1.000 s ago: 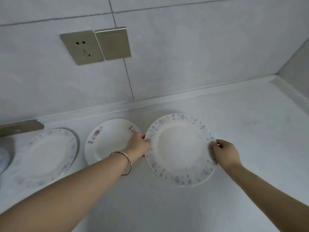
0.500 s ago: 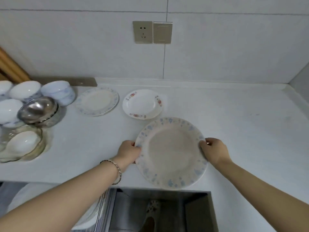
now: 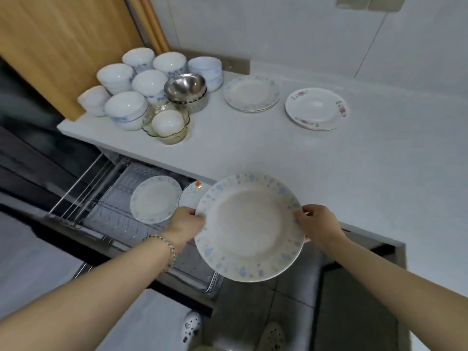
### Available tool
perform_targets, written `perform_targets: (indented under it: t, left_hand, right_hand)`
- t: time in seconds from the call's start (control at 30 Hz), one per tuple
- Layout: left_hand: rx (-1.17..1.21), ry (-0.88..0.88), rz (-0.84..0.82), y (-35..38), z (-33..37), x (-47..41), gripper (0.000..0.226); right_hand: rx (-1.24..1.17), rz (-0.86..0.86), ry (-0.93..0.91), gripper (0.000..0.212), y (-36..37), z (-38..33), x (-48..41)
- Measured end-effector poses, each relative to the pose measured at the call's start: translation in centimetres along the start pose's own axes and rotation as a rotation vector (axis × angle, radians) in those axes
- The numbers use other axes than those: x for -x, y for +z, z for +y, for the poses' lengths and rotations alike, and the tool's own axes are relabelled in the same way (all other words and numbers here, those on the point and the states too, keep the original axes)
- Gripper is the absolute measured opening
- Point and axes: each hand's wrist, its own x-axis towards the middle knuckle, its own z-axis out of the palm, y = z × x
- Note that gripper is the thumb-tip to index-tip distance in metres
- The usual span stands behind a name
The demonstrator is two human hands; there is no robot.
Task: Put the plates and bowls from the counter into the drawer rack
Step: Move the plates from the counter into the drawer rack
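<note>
Gripping the blue-flowered plate at opposite rims, I have my left hand and right hand closed on it, holding it off the counter above the open drawer rack, where two plates already stand; bowls crowd the counter's far corner.

Your view is evenly lit by soft, cool indoor light whose source you cannot place, so the white bench reads bright while the open drawer rack and the floor below it sink into dimness. You get small glints on the steel bowl and only faint shadows beside the stacked bowls. The wide lens bends the wall and cupboard edges, and you see soft, slightly smeared detail throughout, worst at the left edge.
</note>
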Motion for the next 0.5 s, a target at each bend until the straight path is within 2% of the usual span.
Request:
perform_targets:
  t: [0.07,0.23,0.37,0.5]
  left_hand:
    - [0.003,-0.014,0.020,-2.9,-2.1,-0.4,0.016]
    - [-0.056,-0.029,0.031,-11.6,-6.8,-3.2,0.019]
    - [-0.114,-0.005,0.001,-18.1,-8.9,-6.9,0.024]
    - [-0.185,-0.016,0.000,-22.5,-9.4,-11.0,0.019]
  right_hand:
    - [-0.007,-0.031,0.000,0.036,3.5,-1.3,0.5]
    - [-0.007,-0.090,0.046,0.032,12.6,-5.7,1.3]
    - [-0.015,-0.080,0.079,0.024,19.1,-9.5,1.6]
    - [-0.021,-0.037,0.111,0.028,24.6,-12.2,0.8]
